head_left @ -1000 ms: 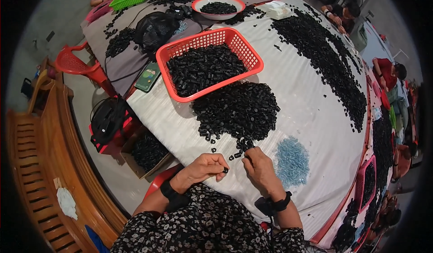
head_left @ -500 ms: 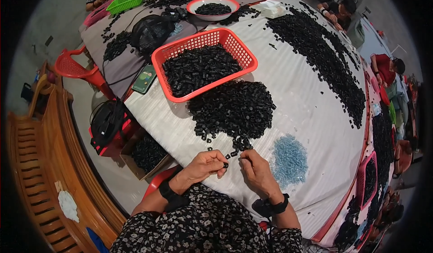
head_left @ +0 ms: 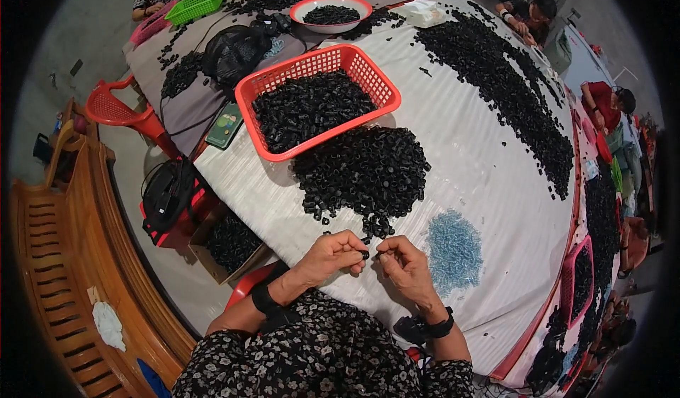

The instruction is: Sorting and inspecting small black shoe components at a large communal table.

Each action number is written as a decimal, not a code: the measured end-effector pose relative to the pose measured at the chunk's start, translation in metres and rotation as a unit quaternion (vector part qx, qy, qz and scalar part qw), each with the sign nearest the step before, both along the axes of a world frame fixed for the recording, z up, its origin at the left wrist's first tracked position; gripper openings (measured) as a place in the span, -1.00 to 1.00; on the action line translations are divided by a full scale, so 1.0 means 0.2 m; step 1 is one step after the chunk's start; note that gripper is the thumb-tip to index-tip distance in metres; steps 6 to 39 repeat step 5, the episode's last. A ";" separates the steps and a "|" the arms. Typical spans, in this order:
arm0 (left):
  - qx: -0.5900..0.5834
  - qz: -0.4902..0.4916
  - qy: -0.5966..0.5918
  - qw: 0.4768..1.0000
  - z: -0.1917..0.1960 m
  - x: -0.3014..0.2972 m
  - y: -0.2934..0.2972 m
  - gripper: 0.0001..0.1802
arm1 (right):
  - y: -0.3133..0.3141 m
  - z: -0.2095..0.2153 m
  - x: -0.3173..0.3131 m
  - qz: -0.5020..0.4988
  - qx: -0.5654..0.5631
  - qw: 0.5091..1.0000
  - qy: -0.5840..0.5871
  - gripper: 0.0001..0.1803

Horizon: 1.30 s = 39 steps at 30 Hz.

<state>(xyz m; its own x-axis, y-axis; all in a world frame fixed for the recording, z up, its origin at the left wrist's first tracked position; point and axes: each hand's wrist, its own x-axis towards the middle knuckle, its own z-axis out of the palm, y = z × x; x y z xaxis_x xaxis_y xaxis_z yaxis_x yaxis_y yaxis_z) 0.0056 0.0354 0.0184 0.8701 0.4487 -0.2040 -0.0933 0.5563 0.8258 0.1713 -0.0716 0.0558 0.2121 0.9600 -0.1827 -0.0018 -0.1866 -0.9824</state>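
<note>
My left hand (head_left: 335, 258) is closed in a pinch on a small black cap (head_left: 365, 255). Close beside it, my right hand (head_left: 406, 267) is pinched too, with something small and dark at its fingertips that I cannot make out. Just beyond both hands lies a heap of black caps (head_left: 361, 171), a few of them strayed toward my fingers. To the right of my right hand is a pile of small clear-blue pieces (head_left: 453, 253). A red plastic basket (head_left: 388, 100) full of black parts stands behind the heap.
A phone-like green object (head_left: 224, 126) lies left of the basket. Farther off are a red-rimmed bowl (head_left: 365, 8), a green basket (head_left: 205, 2) and a long spread of black parts (head_left: 496, 79). A box (head_left: 230, 245) of black parts stands below the table's left edge. Other people sit around.
Both hands have come closer together, the left moving right with the black cap. The right hand has drawn away from the loose caps at the heap's near edge.
</note>
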 end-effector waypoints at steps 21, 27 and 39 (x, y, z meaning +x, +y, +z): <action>0.014 -0.011 0.009 1.000 0.02 0.01 -0.01 -0.84 | 0.01 0.00 0.00 0.003 -0.008 0.994 0.110 -0.89; 0.014 -0.011 0.009 1.000 0.02 0.01 -0.01 -0.84 | 0.01 0.00 0.00 0.003 -0.008 0.994 0.110 -0.89; 0.014 -0.011 0.009 1.000 0.02 0.01 -0.01 -0.84 | 0.01 0.00 0.00 0.003 -0.008 0.994 0.110 -0.89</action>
